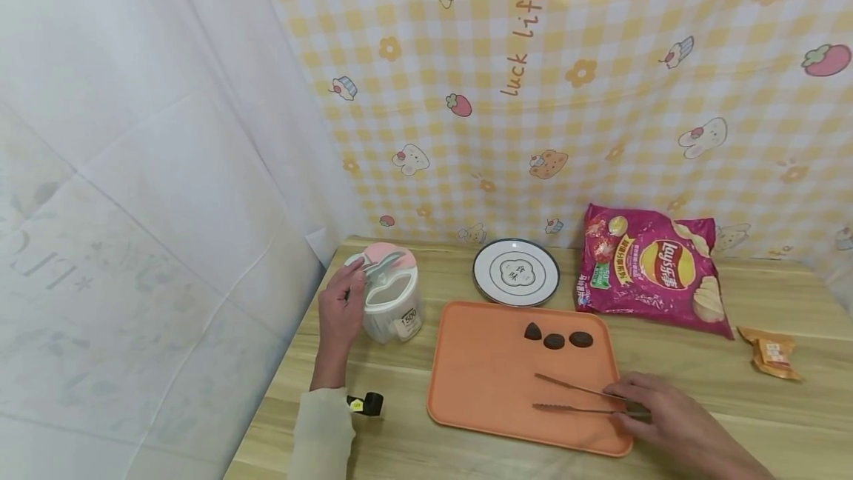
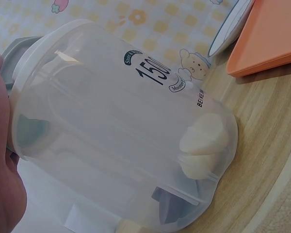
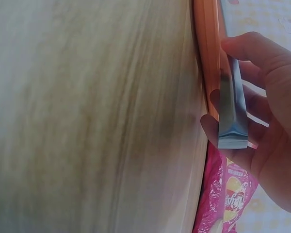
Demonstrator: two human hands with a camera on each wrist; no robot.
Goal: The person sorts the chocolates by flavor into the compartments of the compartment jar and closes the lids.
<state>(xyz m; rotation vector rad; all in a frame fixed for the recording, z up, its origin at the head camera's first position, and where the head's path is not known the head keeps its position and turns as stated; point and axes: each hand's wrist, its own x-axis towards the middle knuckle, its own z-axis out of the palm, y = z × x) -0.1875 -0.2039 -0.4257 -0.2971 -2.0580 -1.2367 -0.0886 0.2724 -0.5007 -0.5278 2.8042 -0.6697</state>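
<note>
On the left of the head view my left hand (image 1: 342,305) holds the grey-green flap (image 1: 384,264) on the lid of a clear plastic container (image 1: 392,317). Marked 1500, the container has pale pieces (image 2: 203,141) and a dark piece (image 2: 174,204) at its bottom in the left wrist view. My right hand (image 1: 656,413) grips metal tongs (image 1: 580,410) by their closed end, with the two arms apart above the orange tray (image 1: 480,391). Three dark brown pieces (image 1: 554,341), possibly biscuits or chocolates, lie on the tray's far right part, beyond the tong tips.
A white plate (image 1: 516,272) with a dark rim stands behind the tray. To its right lies a purple Lay's chip bag (image 1: 653,272), then a small orange wrapped snack (image 1: 771,353). A patterned cloth (image 1: 506,132) hangs along the table's back edge.
</note>
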